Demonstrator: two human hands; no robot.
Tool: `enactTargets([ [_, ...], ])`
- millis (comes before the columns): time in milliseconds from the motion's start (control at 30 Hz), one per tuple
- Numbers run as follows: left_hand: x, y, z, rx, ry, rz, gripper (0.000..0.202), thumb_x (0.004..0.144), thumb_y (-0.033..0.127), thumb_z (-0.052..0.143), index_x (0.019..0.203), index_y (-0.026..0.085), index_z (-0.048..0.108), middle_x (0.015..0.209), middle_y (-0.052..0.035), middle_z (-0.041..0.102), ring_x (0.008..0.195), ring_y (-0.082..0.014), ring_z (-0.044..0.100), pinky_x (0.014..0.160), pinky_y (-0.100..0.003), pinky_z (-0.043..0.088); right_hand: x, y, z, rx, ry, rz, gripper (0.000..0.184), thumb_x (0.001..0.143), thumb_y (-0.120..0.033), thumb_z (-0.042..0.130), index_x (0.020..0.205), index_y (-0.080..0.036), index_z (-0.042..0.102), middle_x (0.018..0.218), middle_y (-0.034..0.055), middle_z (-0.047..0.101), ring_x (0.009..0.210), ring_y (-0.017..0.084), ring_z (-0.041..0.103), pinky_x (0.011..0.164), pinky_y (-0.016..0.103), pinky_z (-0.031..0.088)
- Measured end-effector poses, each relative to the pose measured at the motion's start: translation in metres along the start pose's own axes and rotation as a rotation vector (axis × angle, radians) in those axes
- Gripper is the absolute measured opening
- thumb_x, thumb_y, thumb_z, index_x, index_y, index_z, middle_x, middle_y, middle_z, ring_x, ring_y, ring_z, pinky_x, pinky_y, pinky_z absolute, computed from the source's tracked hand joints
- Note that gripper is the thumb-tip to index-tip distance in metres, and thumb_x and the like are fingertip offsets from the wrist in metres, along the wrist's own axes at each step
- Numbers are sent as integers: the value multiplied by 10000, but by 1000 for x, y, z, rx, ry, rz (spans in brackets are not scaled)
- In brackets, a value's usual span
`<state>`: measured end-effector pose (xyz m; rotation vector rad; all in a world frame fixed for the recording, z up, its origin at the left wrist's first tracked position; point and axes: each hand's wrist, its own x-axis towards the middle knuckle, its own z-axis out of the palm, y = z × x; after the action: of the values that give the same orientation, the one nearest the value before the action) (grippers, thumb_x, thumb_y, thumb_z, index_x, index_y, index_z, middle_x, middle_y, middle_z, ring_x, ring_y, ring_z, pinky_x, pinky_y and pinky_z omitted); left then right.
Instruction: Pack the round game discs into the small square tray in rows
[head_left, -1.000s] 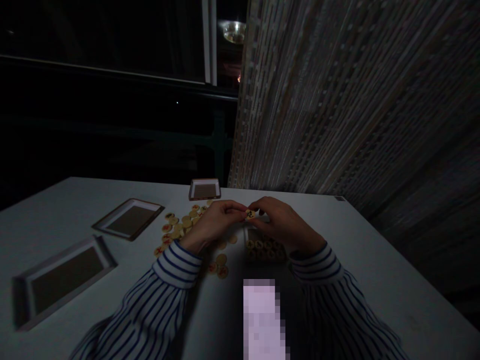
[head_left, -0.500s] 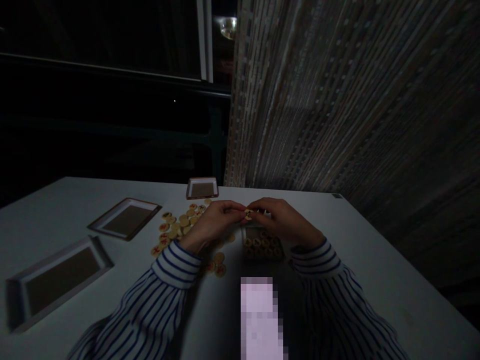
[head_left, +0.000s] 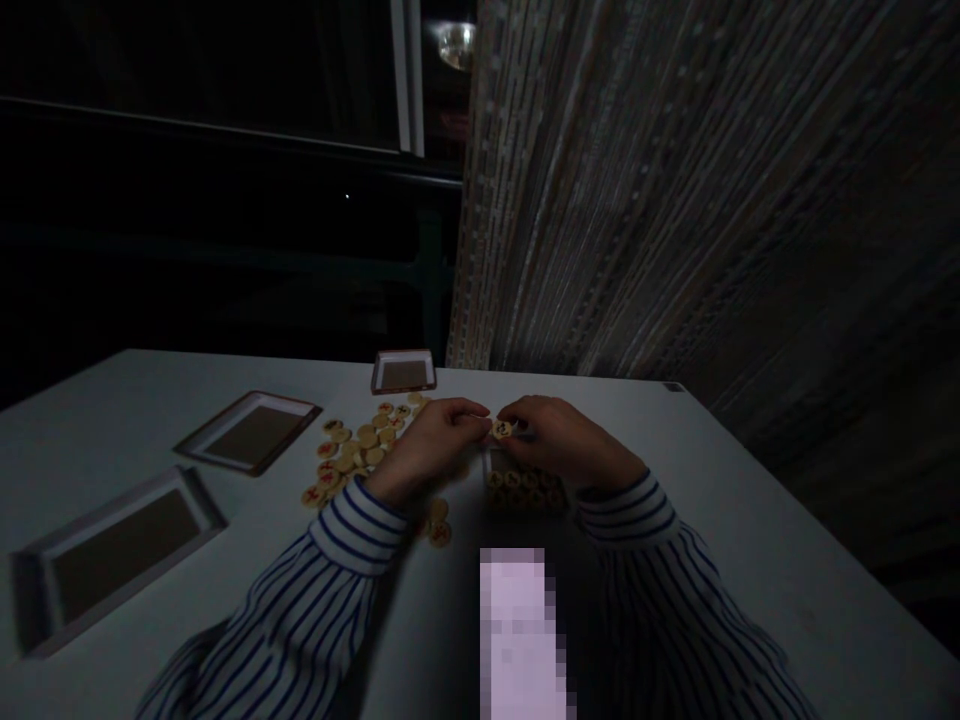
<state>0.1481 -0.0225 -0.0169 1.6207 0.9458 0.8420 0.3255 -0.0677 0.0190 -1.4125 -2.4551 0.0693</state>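
Observation:
Both of my hands meet above a white table (head_left: 750,520) in dim light. My left hand (head_left: 427,445) and my right hand (head_left: 559,440) pinch one round wooden game piece (head_left: 502,429) between their fingertips. Right below them sits a small box (head_left: 525,488) with several such pieces packed in rows. A loose pile of round pieces (head_left: 360,445) with red and black marks lies just left of my left hand. Both sleeves are white with blue stripes.
Two shallow box lids lie on the left: a large tray (head_left: 112,550) near the front edge and a second tray (head_left: 251,430) further back. A small square lid (head_left: 403,372) stands at the far edge. A bead curtain (head_left: 675,200) hangs behind.
My hands stay together on the same piece; they have shifted only slightly over the box. The camera view drifted a little.

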Motion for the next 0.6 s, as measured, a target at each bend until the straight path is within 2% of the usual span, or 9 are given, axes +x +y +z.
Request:
enactTargets([
  [167, 2, -5, -7, 213, 0, 26, 350, 748, 351, 558, 1009, 123, 609, 779, -63, 692, 739, -187, 638, 663, -281, 476, 0, 9, 6, -57, -150, 83, 262, 805, -269, 513, 994, -153, 652, 926, 91, 679, 846, 183, 602, 719, 263, 396],
  [367, -2, -8, -12, 580, 16, 97, 349, 776, 353, 510, 1026, 145, 639, 948, -96, 688, 909, -222, 618, 806, -302, 449, -1, 19, 18, -128, -289, 152, 262, 815, -318, 489, 955, -186, 667, 906, 83, 689, 825, 183, 616, 679, 253, 394],
  [600, -3, -8, -15, 680, -9, 110, 356, 796, 346, 487, 1055, 147, 629, 1017, -111, 673, 959, -226, 602, 851, -313, 427, 0, 21, 29, -193, -355, 160, 278, 836, -311, 448, 951, -201, 675, 909, 82, 693, 815, 187, 621, 661, 258, 394],
])
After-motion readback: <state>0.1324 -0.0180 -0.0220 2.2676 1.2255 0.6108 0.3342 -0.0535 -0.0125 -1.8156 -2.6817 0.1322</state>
